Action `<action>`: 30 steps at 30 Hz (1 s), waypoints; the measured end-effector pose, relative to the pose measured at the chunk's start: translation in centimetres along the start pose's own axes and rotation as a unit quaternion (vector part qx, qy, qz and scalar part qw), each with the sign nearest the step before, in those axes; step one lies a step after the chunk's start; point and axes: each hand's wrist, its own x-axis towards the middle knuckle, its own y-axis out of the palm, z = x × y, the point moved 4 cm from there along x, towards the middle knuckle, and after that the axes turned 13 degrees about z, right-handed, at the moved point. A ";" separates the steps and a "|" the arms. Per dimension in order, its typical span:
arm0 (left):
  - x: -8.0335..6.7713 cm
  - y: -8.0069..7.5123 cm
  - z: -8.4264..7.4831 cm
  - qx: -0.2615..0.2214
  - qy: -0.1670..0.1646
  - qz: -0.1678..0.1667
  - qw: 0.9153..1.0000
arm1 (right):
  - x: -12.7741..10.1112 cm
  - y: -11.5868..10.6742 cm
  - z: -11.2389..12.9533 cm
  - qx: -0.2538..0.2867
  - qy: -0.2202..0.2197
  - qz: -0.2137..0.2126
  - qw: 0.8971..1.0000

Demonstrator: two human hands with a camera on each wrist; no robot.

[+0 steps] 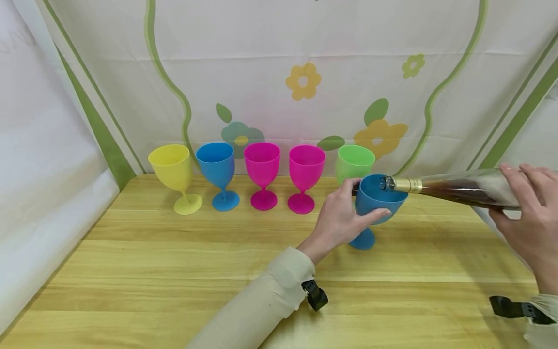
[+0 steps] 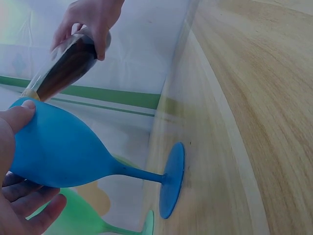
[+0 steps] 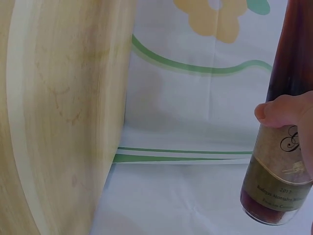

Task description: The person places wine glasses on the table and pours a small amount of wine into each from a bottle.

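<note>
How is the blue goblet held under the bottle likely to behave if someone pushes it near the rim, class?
The blue goblet would probably tip easily: its wide bowl sits on a thin stem over a small foot. It looks like matte plastic, so likely light and not fragile. The left hand gripping the bowl probably steadies it while the bottle is tilted over its rim.

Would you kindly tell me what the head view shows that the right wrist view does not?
Only the head view shows the left hand gripping the blue goblet, the bottle's mouth over it, and five goblets in a row behind. Only the right wrist view shows the bottle's label close up. Both show the bottle, the right hand holding it, the wooden table and the flowered cloth.
</note>
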 end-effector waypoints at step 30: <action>-0.1 -0.1 -0.2 -0.003 0.008 -0.001 1.000 | 0.4 -0.4 0.6 0.011 -0.003 -0.024 1.000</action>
